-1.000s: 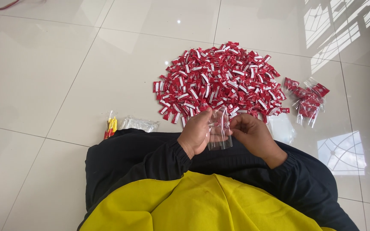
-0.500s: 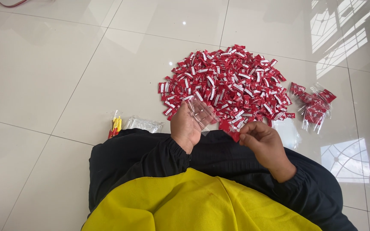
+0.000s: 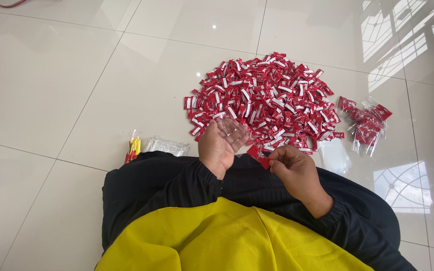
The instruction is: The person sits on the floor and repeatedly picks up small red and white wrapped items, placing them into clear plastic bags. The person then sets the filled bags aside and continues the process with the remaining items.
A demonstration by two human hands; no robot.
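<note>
A large pile of small red and white sachets lies on the white tiled floor in front of me. My left hand holds a small clear plastic bag up by its lower edge, just at the near side of the pile. My right hand is lower, over my lap, with its fingers pinched on red sachets that stick out to the left, close to the clear bag.
Several clear bags filled with red sachets lie right of the pile. An empty clear bag lies nearer me. At left are a stack of clear bags and a packet of yellow and red strips.
My hands have parted: the left lifted the clear bag toward the pile, and the right dropped lower and now pinches red sachets.
</note>
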